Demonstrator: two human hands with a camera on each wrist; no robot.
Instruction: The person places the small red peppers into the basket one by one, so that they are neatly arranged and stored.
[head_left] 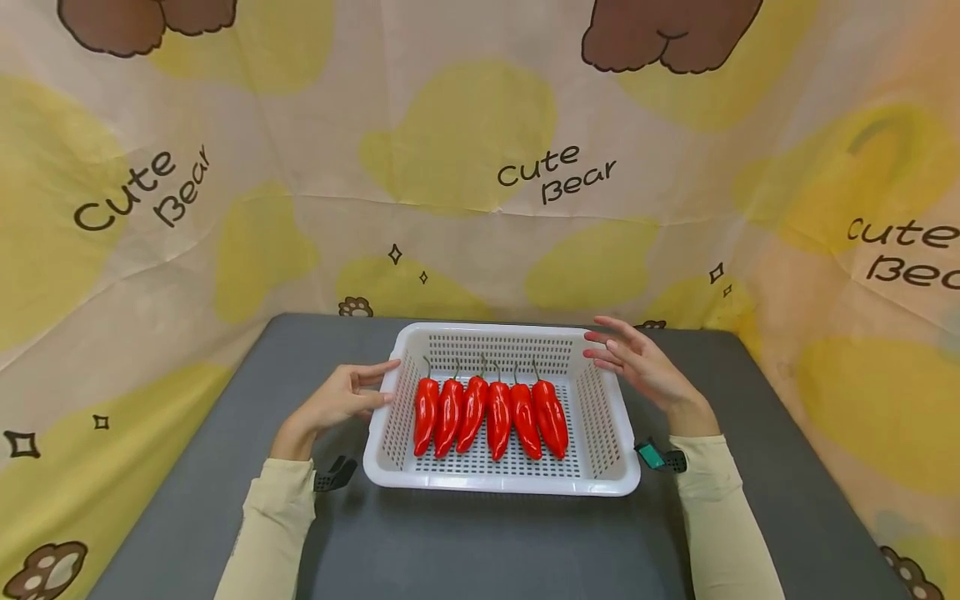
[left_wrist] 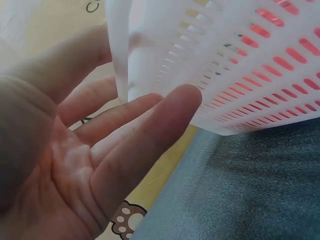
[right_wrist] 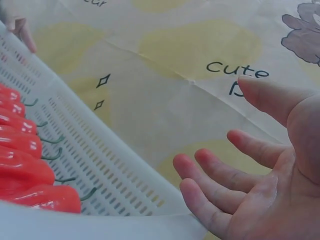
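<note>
A white perforated plastic basket (head_left: 502, 482) holds several glossy red chili peppers (head_left: 498, 421) with green stems, laid side by side in a row. At the basket's left end, my left hand (head_left: 341, 396) touches the rim with its fingertips, its fingers loosely spread. The left wrist view shows that hand (left_wrist: 110, 145) close against the outer wall (left_wrist: 200, 100), some fingertips hidden behind the rim. My right hand (head_left: 648, 371) hovers by the upper right corner. In the right wrist view its relaxed fingers (right_wrist: 220, 200) hold nothing.
The basket stands on a dark grey table (head_left: 480, 550). Behind and beside the table hangs a yellow and cream cloth (head_left: 465, 250) printed with bears and lettering. Each wrist carries a dark strap with a small device (head_left: 335, 473).
</note>
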